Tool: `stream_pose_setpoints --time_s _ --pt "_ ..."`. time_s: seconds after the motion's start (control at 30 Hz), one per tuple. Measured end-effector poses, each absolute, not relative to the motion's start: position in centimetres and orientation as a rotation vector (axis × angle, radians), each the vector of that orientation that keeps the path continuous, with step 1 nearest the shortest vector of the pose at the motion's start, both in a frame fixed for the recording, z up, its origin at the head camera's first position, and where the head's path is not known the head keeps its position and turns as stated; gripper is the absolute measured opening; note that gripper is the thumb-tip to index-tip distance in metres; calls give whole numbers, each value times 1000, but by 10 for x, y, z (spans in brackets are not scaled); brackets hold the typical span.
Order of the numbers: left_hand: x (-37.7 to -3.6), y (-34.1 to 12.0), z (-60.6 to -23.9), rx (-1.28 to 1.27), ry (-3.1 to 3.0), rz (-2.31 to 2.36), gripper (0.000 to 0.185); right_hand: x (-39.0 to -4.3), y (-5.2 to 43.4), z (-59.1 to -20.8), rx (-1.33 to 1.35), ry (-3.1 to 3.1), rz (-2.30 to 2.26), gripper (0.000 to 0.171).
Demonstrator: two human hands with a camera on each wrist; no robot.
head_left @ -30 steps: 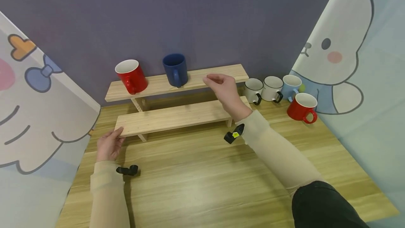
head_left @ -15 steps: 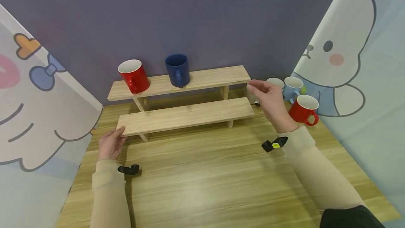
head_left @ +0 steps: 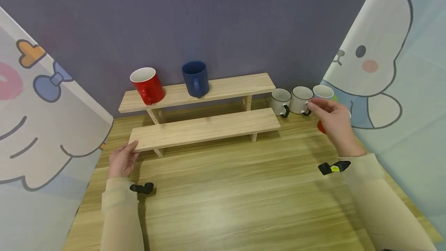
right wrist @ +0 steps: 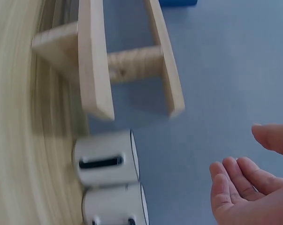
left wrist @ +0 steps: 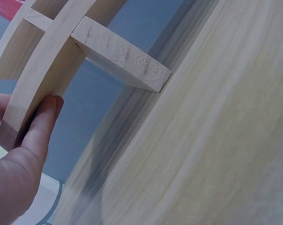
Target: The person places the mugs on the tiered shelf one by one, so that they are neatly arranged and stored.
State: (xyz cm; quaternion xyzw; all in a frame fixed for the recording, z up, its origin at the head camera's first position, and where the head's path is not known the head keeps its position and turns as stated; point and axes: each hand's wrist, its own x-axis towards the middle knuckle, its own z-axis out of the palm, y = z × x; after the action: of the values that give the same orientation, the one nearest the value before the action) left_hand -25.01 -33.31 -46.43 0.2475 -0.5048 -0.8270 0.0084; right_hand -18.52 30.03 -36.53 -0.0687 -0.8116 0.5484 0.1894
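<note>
A two-tier wooden shelf stands at the back of the table. My left hand rests at the lower board's left end, the thumb lying flat along its edge. A red mug and a navy mug sit on the top tier. My right hand hovers empty with relaxed fingers over the mugs right of the shelf, nearest a white mug. It hides most of a red mug. In the right wrist view the open palm is apart from the white mugs.
Another white mug and a light blue mug stand in the row by the right curtain. A purple wall is behind the shelf, and a printed curtain closes the left side.
My right hand has swung from in front of the top shelf to the right, over the mugs beside the shelf. The left hand has stayed on the lower board.
</note>
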Motion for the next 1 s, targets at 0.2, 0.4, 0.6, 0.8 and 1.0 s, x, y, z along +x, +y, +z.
stream_pose_setpoints --time_s 0.2,0.4,0.6,0.8,1.0 --pt "-250 -334 -465 782 -1564 -2582 43 -173 328 -373 -250 -2321 1498 50" --pt "-249 -333 -464 768 -1559 -2591 38 -162 347 -376 -379 -2334 1499 52" --pt "-248 -332 -462 754 -1540 -2593 39 -155 367 -380 -417 -2343 1454 52" --pt "-248 -332 -462 754 -1534 -2584 30 -153 394 -398 -508 -2382 1416 55" --pt "-249 -333 -465 762 -1542 -2582 18 -146 418 -414 -580 -2368 1421 58"
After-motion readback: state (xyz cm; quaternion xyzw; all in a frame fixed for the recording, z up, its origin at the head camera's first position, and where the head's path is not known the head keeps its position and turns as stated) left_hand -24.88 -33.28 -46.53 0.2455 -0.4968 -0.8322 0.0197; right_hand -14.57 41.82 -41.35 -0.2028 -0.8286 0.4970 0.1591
